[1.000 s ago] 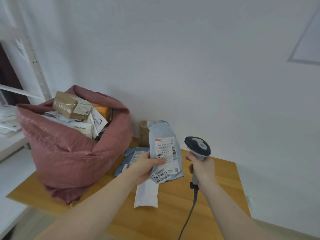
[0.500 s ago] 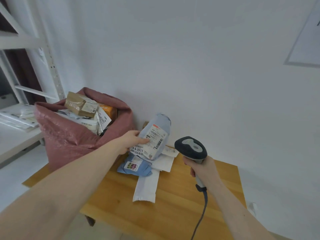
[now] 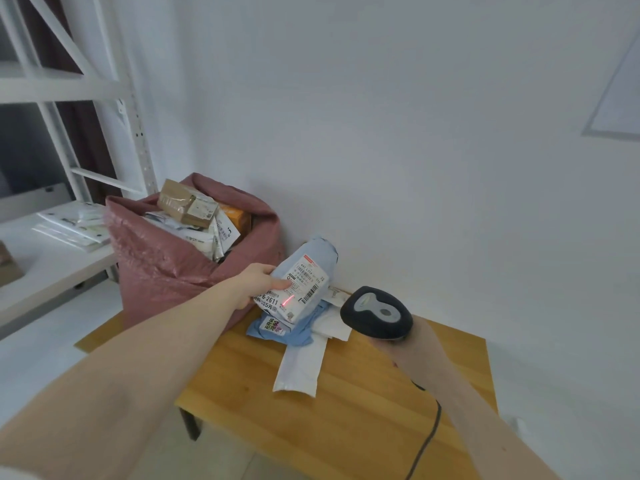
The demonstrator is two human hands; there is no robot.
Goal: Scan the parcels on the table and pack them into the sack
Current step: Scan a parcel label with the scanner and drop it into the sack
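Since the earlier frame the left hand [image 3: 258, 284] has carried the pale blue plastic mailer [image 3: 304, 285] a little further toward the sack [image 3: 162, 271], and a short red scan line now falls on its white label. The left thumb lies across that label with the fingers curled behind the soft, crinkled pouch, held tilted above the other parcels. The right hand [image 3: 420, 348] grips the handle of the dark, rounded barcode scanner [image 3: 377, 317], whose cord trails down. Beneath the mailer lie a rumpled blue bag [image 3: 294, 336] and a flat white poly envelope [image 3: 301, 368] on the smooth wooden table [image 3: 381, 410]. The pinkish-red woven sack stands bulging on the table's left end, stuffed with a taped cardboard box [image 3: 183, 204] and paper-labelled packets.
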